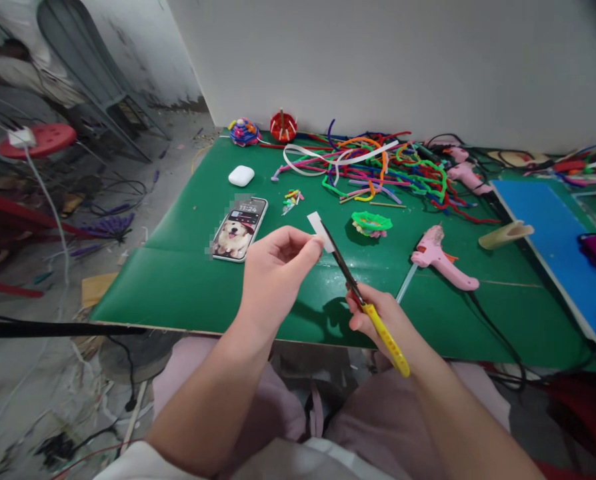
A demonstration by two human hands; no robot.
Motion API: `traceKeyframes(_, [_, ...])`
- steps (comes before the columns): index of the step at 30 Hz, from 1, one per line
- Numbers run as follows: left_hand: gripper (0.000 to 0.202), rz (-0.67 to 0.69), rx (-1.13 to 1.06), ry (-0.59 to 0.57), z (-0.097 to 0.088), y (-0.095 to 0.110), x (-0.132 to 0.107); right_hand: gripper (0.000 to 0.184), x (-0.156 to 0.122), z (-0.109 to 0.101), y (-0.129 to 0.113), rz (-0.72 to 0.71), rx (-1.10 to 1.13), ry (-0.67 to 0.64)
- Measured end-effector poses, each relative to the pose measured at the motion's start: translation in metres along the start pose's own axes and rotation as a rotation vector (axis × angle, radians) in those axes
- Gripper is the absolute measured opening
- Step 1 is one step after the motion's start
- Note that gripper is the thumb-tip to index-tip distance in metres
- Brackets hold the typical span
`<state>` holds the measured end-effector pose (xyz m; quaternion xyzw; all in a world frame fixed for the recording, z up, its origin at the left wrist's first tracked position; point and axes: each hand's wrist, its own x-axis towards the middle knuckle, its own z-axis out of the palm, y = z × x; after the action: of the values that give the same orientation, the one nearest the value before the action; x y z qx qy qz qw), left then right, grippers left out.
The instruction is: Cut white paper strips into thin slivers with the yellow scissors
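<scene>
My left hand (281, 267) pinches a short white strip (319, 230) between thumb and fingers, above the green table. Scissors (385, 339) with yellow handles are in my right hand (385, 313), their dark blades pointing up and away beside the strip. Whether the blades touch the strip I cannot tell. Past my hands lies a small piece with a bright green top (372, 223) and pale bits under it. A little heap of small coloured pieces (293, 199) is beyond my left hand.
A phone (239, 230) and a white earbud case (241, 176) lie at left. A pink glue gun (441, 257) with a cord is at right, near a bamboo-like tube (505, 235) and blue board (538, 233). Tangled pipe cleaners (393, 167) run along the back. A person (33, 60) is at far left.
</scene>
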<state>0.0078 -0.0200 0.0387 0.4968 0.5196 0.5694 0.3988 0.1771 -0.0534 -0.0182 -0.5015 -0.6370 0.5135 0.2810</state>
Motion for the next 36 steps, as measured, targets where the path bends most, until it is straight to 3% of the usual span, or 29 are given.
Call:
traceKeyframes(15, [0.011,0.002,-0.028,0.013,0.0023,-0.0053,0.0001,0.05,-0.0006,-0.0011,-0.0049,0.037,-0.035,-0.009])
traceKeyframes(25, [0.014,-0.02,-0.049,-0.002,0.0013,-0.0047,0.0012,0.055,0.0003,-0.002,-0.0078,0.024,0.054,-0.069])
traceKeyframes(36, [0.013,-0.022,-0.046,0.009,0.0011,-0.0048,0.0017,0.052,0.001,-0.0016,-0.0082,0.056,-0.075,-0.015])
